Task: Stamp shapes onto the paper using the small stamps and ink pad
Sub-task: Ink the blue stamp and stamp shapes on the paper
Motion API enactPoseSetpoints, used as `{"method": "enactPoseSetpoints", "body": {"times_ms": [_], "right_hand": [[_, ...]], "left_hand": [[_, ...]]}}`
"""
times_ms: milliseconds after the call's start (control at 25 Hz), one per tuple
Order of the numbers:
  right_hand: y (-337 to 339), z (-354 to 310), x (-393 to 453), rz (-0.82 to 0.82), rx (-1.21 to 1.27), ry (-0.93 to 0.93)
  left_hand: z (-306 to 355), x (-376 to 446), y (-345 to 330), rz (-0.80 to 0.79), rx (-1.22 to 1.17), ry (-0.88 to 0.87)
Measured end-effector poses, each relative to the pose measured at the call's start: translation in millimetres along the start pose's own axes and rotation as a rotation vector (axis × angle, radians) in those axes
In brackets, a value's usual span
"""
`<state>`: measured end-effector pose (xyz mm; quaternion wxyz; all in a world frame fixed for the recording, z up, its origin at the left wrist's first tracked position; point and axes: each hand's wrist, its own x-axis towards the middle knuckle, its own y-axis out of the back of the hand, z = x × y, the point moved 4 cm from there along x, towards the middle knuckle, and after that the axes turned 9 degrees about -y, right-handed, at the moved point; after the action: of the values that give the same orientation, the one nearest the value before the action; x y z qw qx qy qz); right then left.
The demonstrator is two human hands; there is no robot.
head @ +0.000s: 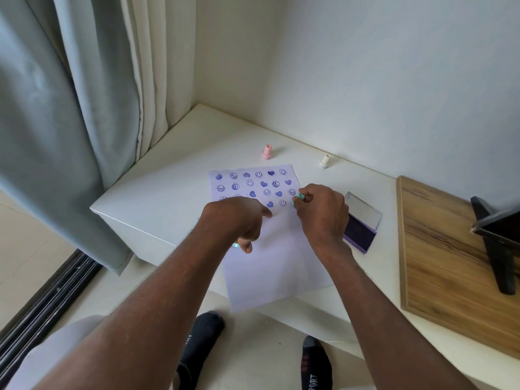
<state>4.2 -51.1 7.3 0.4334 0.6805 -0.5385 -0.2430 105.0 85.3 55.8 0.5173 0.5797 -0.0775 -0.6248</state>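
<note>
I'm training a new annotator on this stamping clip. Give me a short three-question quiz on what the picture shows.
1. True or false: the ink pad lies open, to the right of the paper.
2. What colour is the stamp in the grip of the right hand? A) pink B) teal C) cream
3. Fill in: the two stamps standing unused beyond the paper's far edge are the pink stamp and the ____ stamp.

Key: 1 true; 2 B; 3 cream. Extra note: the left hand rests on the paper, steadying it.
</note>
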Motion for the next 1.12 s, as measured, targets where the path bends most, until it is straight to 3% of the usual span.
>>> {"method": "enactPoseSetpoints", "body": {"times_ms": [800,920,1120], "right_hand": [[-8.6,2.1,5.1,0.047,-0.16,0.078],[-8.3,6.9,0.0,0.077,-0.076,0.03],[5.7,6.4,-27.2,0.202,0.269,-0.098]], "left_hand": [[-12.1,15.4,-13.7,0.039,-0.015,-0.021],[-18.2,24.1,-13.0,0.058,-0.042,-0.035],[-18.2,33.1,-2.5,0.13,-0.046,-0.069]]}}
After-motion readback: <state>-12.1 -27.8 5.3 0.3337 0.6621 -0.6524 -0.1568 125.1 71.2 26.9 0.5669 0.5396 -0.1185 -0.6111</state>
